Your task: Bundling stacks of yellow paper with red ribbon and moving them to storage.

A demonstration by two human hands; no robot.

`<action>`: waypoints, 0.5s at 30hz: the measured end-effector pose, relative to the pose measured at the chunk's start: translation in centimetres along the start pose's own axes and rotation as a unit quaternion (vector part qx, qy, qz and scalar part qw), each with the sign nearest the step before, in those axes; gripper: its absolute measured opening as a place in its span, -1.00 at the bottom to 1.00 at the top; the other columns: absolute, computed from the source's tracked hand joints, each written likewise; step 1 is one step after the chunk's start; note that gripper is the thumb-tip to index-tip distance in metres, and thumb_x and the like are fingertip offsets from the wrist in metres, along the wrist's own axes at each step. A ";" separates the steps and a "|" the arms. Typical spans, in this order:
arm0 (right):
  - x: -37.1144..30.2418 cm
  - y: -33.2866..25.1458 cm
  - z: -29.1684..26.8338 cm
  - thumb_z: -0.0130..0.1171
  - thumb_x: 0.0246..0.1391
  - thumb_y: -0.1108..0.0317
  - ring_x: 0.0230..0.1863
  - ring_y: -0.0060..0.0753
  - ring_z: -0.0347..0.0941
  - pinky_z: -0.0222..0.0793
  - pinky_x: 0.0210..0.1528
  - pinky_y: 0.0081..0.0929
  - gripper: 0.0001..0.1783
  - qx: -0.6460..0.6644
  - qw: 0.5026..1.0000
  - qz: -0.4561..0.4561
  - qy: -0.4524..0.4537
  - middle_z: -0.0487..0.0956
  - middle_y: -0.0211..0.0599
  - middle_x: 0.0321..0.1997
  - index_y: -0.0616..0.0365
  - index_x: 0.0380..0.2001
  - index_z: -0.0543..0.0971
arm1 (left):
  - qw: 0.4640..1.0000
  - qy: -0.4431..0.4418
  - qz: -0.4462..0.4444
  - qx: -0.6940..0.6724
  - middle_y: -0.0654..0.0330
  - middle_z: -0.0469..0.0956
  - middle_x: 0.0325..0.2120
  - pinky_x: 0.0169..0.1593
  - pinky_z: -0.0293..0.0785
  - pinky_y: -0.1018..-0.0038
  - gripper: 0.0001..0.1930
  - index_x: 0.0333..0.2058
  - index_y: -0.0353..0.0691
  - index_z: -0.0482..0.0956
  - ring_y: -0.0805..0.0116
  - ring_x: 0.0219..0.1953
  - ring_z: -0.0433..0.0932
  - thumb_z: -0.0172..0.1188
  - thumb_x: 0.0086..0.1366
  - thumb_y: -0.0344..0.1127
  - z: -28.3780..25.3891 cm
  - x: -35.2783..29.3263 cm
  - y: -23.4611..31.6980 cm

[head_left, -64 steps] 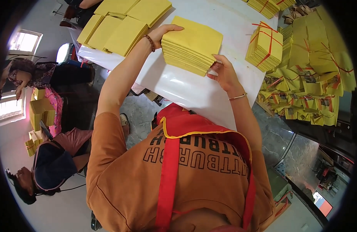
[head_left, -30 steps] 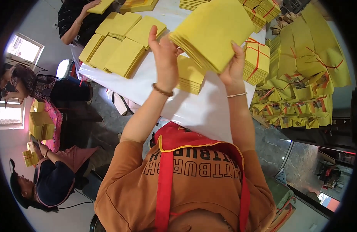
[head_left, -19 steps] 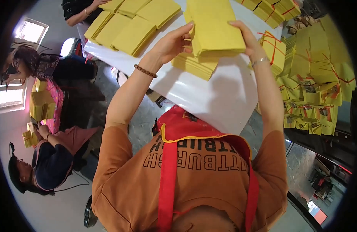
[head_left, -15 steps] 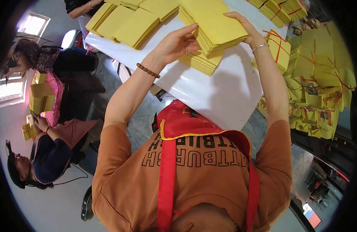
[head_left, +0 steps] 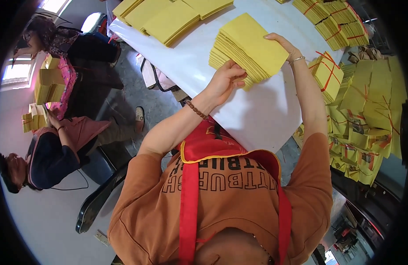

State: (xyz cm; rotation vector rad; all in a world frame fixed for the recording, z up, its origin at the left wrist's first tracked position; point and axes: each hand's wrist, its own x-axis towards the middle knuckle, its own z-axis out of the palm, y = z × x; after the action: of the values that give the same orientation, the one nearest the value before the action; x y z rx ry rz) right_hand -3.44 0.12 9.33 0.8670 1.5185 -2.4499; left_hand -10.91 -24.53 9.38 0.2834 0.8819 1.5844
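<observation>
A thick stack of yellow paper (head_left: 257, 42), cut in flat rectangles, is tilted above the white table, its left and lower edges fanned into steps. My right hand (head_left: 285, 46) grips its right side, thumb on top and the other fingers hidden underneath. At the fanned lower edge is my left hand (head_left: 228, 81), its fingers curled in against the layers; its thumb is partly hidden. A brown bead bracelet (head_left: 196, 110) circles my left wrist, and a silver bangle (head_left: 296, 59) my right.
The white table (head_left: 266, 119) carries loose yellow stacks (head_left: 173, 20) at far left and red-tied bundles (head_left: 334, 24) at far right. Another tied bundle (head_left: 326, 77) lies beside my right forearm. More yellow bundles (head_left: 363, 123) are piled at right. Two people work at left, near a black chair (head_left: 100, 190).
The stack has come nearer and its edges have spread into a fan. My left hand has moved right and curled its fingers at the lower edge. My right hand keeps its grip.
</observation>
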 end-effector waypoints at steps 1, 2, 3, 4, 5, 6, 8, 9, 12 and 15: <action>0.2 0.0 0.0 0.09 -0.12 0.12 -0.37 -0.55 0.47 0.43 -0.28 -0.63 -0.56 -0.002 1.000 0.001 -0.002 0.52 -0.28 -0.33 0.29 -0.27 0.45 | 1.000 0.002 -0.009 -0.007 0.26 0.37 -0.20 -0.13 0.34 0.47 -0.66 -0.07 -0.22 0.30 0.44 -0.17 0.36 0.01 0.14 -0.36 -0.3 0.1 -0.1; 0.4 0.2 -0.1 0.10 -0.12 0.12 -0.37 -0.55 0.47 0.43 -0.28 -0.63 -0.56 -0.009 1.000 0.006 -0.004 0.53 -0.29 -0.33 0.28 -0.28 0.46 | 1.000 0.003 -0.008 -0.008 0.26 0.37 -0.20 -0.13 0.34 0.47 -0.66 -0.07 -0.22 0.30 0.44 -0.17 0.36 0.01 0.14 -0.36 -0.5 0.1 -0.2; 0.5 0.2 0.0 0.10 -0.12 0.12 -0.37 -0.56 0.47 0.42 -0.27 -0.63 -0.56 -0.017 1.000 0.011 -0.006 0.53 -0.29 -0.33 0.28 -0.28 0.46 | 1.000 0.001 -0.010 -0.014 0.25 0.37 -0.21 -0.13 0.34 0.47 -0.66 -0.08 -0.22 0.29 0.44 -0.18 0.36 0.01 0.14 -0.36 -0.7 0.1 -0.3; 0.6 0.2 0.0 0.10 -0.12 0.12 -0.37 -0.56 0.47 0.42 -0.27 -0.63 -0.56 -0.019 1.000 0.011 -0.007 0.53 -0.29 -0.33 0.28 -0.28 0.46 | 1.000 -0.002 -0.013 -0.020 0.25 0.37 -0.21 -0.14 0.35 0.47 -0.66 -0.08 -0.23 0.29 0.44 -0.18 0.37 0.01 0.14 -0.36 -0.8 0.1 -0.4; 0.6 0.2 0.0 0.10 -0.12 0.11 -0.37 -0.56 0.47 0.42 -0.27 -0.63 -0.56 -0.020 1.000 0.011 -0.016 0.53 -0.29 -0.33 0.28 -0.28 0.46 | 1.000 -0.002 -0.011 -0.020 0.25 0.37 -0.21 -0.14 0.35 0.47 -0.66 -0.08 -0.23 0.29 0.44 -0.18 0.37 0.01 0.14 -0.36 -0.9 0.2 -0.6; 0.6 0.2 0.0 0.11 -0.12 0.11 -0.38 -0.55 0.47 0.42 -0.26 -0.63 -0.55 -0.019 0.999 0.011 -0.025 0.53 -0.29 -0.33 0.28 -0.27 0.46 | 1.000 -0.002 -0.011 -0.024 0.24 0.37 -0.22 -0.14 0.36 0.49 -0.66 -0.08 -0.24 0.29 0.44 -0.19 0.37 0.01 0.14 -0.37 -0.9 0.2 -0.7; 1.2 0.4 -0.6 0.10 -0.12 0.11 -0.37 -0.55 0.47 0.42 -0.26 -0.63 -0.55 -0.029 0.999 0.017 -0.026 0.52 -0.29 -0.32 0.28 -0.26 0.46 | 1.000 -0.003 -0.010 -0.029 0.24 0.37 -0.22 -0.14 0.36 0.50 -0.66 -0.08 -0.25 0.28 0.44 -0.20 0.38 0.00 0.14 -0.38 -1.0 0.2 -0.9; 1.3 0.4 -0.5 0.10 -0.11 0.12 -0.36 -0.55 0.47 0.42 -0.26 -0.63 -0.55 -0.039 0.999 0.026 -0.028 0.52 -0.28 -0.31 0.29 -0.26 0.46 | 1.000 -0.002 -0.009 -0.029 0.24 0.37 -0.23 -0.15 0.36 0.52 -0.67 -0.08 -0.27 0.28 0.44 -0.20 0.38 0.00 0.15 -0.38 -1.0 0.1 -1.0; 1.0 0.3 -0.1 0.09 -0.10 0.13 -0.34 -0.55 0.47 0.41 -0.25 -0.62 -0.55 -0.036 0.998 0.031 -0.029 0.52 -0.28 -0.29 0.29 -0.24 0.45 | 0.999 0.005 -0.008 -0.032 0.23 0.38 -0.24 -0.15 0.35 0.55 -0.68 -0.10 -0.28 0.29 0.45 -0.22 0.38 0.00 0.14 -0.39 -0.9 -0.1 -1.1; 0.9 0.4 0.2 0.09 -0.09 0.13 -0.31 -0.54 0.47 0.41 -0.23 -0.61 -0.55 -0.020 0.998 0.041 -0.052 0.52 -0.27 -0.28 0.29 -0.22 0.44 | 0.999 0.018 -0.010 -0.037 0.24 0.38 -0.26 -0.18 0.33 0.56 -0.69 -0.12 -0.29 0.30 0.46 -0.22 0.38 0.00 0.14 -0.39 -0.9 -0.2 -1.1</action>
State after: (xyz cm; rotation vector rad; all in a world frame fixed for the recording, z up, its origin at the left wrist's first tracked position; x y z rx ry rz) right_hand -4.15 -0.09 8.65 0.7672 1.4614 -2.3585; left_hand -10.62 -25.06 8.11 0.1936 0.8484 1.6051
